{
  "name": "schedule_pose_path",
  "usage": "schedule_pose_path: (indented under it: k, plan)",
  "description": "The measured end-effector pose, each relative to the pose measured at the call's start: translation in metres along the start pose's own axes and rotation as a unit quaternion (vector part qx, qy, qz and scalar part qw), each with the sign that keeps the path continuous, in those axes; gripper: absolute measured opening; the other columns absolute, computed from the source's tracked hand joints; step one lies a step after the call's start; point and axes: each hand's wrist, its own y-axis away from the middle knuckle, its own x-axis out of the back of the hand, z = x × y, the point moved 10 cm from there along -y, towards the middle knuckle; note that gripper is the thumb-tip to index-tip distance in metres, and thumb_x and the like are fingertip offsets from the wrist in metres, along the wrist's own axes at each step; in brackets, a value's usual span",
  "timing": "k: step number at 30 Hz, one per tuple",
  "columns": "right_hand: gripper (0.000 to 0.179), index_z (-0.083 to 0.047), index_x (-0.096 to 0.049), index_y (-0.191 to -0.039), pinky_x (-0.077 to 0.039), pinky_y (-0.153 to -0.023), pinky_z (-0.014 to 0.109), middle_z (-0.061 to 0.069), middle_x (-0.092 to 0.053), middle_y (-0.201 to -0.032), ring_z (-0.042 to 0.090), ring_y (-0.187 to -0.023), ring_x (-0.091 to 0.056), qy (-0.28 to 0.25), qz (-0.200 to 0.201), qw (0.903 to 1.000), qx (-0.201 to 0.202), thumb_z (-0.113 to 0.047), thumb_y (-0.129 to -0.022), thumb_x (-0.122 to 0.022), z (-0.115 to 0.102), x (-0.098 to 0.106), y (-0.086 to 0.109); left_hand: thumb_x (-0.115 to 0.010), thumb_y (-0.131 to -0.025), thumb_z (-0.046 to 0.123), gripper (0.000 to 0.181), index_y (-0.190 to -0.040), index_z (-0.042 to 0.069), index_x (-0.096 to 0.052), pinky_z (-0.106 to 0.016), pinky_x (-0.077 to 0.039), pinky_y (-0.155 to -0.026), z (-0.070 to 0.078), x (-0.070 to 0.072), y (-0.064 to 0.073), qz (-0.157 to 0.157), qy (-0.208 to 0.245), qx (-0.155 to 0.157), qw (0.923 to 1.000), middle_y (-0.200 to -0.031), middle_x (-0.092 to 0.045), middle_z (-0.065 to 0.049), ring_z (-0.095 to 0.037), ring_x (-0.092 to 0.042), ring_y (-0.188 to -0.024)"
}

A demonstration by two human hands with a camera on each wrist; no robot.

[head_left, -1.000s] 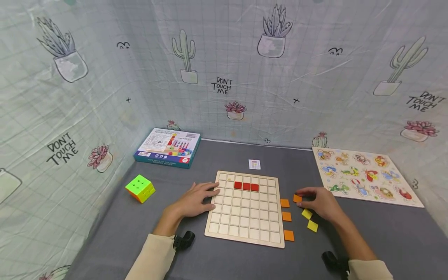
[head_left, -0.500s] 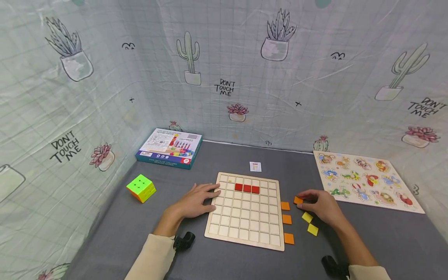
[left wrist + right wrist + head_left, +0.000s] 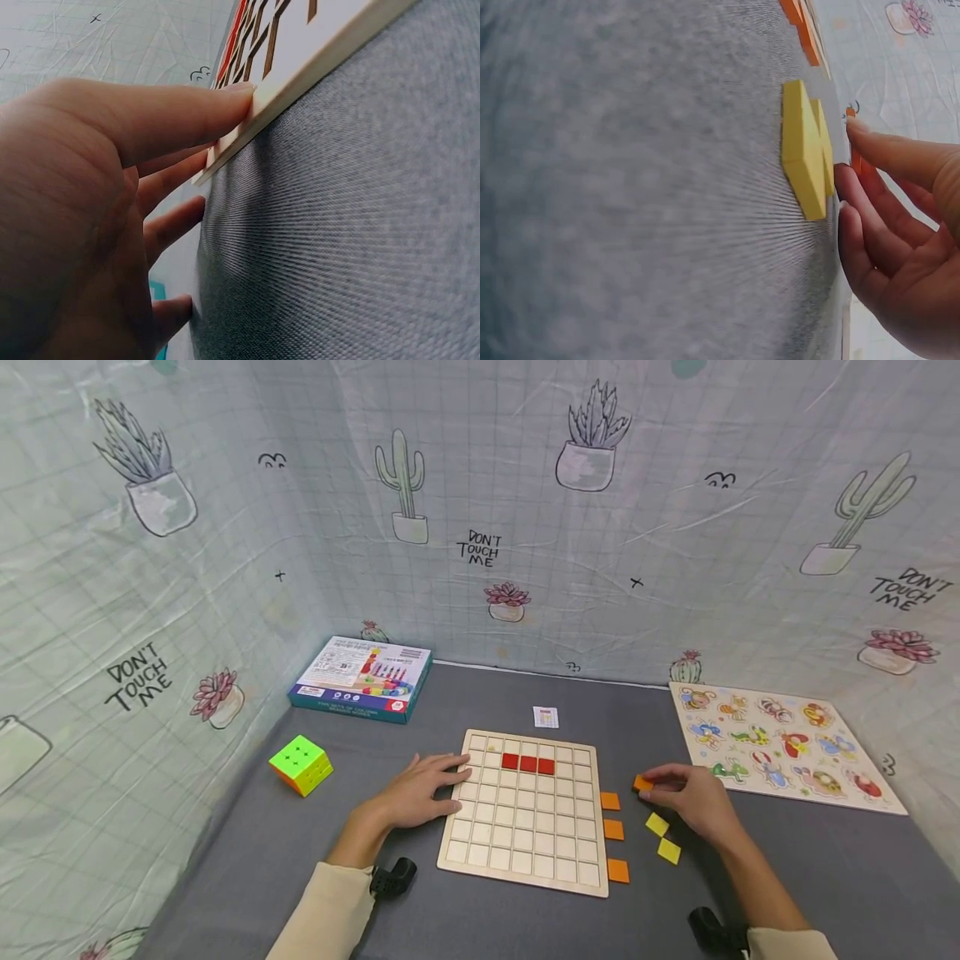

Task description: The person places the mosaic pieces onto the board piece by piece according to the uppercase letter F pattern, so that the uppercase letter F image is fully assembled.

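On the bench (image 3: 480,931) I see a board (image 3: 524,816) bearing tiles (image 3: 528,765), loose tiles (image 3: 613,830) and a puzzle (image 3: 773,737) to its right, a card (image 3: 546,717) behind, cube (image 3: 302,765) and box (image 3: 362,680) left.

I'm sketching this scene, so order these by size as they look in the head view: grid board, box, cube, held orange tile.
Largest to smallest:
1. Grid board
2. Box
3. Cube
4. Held orange tile, partly hidden yet clearly smallest

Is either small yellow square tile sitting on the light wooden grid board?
No, both small yellow square tiles lie on the grey tabletop, to the right of the light wooden grid board.
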Motion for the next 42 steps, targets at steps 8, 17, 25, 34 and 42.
schedule_pose_path:
  k: [8,17,25,34,42]
  plan:
    - [0.034,-0.004,-0.076,-0.117,-0.055,-0.076,0.032,0.021,-0.074,-0.12,0.032,-0.103,-0.072,0.005,-0.006,0.9999,-0.007,-0.023,-0.089,-0.08,-0.004,0.003,-0.001,-0.067,-0.098,0.029,0.057,-0.151,0.013,-0.051,-0.071,-0.006,-0.126,-0.001,0.0,-0.002,0.002,-0.001,-0.001,1.0,-0.167,-0.037,-0.003,-0.034,-0.028,-0.157]
    - [0.031,-0.006,-0.079,-0.111,-0.059,-0.076,0.026,0.018,-0.076,-0.118,0.031,-0.104,-0.074,-0.009,0.003,0.9998,0.019,-0.025,-0.087,-0.081,-0.022,-0.008,-0.001,-0.068,-0.098,0.025,0.056,-0.149,0.011,-0.053,-0.073,-0.008,-0.124,0.001,0.0,0.001,0.004,0.002,-0.012,0.9999,-0.166,-0.038,-0.006,-0.035,-0.03,-0.156]
    - [0.025,-0.009,-0.08,-0.111,-0.061,-0.084,0.038,0.015,-0.077,-0.118,0.031,-0.106,-0.072,-0.004,0.001,0.9986,0.052,-0.02,-0.088,-0.08,-0.055,-0.027,-0.008,-0.068,-0.098,0.025,0.056,-0.15,0.011,-0.052,-0.072,-0.006,-0.125,0.0,0.0,0.002,0.004,0.013,-0.01,0.9999,-0.166,-0.038,-0.006,-0.035,-0.029,-0.156]
    - [0.022,-0.01,-0.081,-0.107,-0.061,-0.077,0.029,0.012,-0.079,-0.111,0.02,-0.092,-0.076,-0.049,-0.032,0.995,0.081,-0.017,-0.086,-0.082,-0.096,-0.064,-0.016,-0.068,-0.098,0.027,0.057,-0.15,0.01,-0.052,-0.074,-0.007,-0.124,-0.002,0.0,0.001,0.008,0.008,-0.02,0.9997,-0.166,-0.038,-0.008,-0.036,-0.03,-0.155]
    - [0.019,-0.012,-0.083,-0.098,-0.058,-0.072,0.023,0.006,-0.08,-0.102,0.011,-0.082,-0.072,-0.06,-0.048,0.9914,0.105,-0.016,-0.081,-0.086,-0.13,-0.095,-0.025,-0.068,-0.098,0.027,0.057,-0.15,0.01,-0.051,-0.074,-0.006,-0.124,0.0,0.002,0.002,0.004,0.01,-0.018,0.9998,-0.166,-0.038,-0.009,-0.037,-0.029,-0.156]
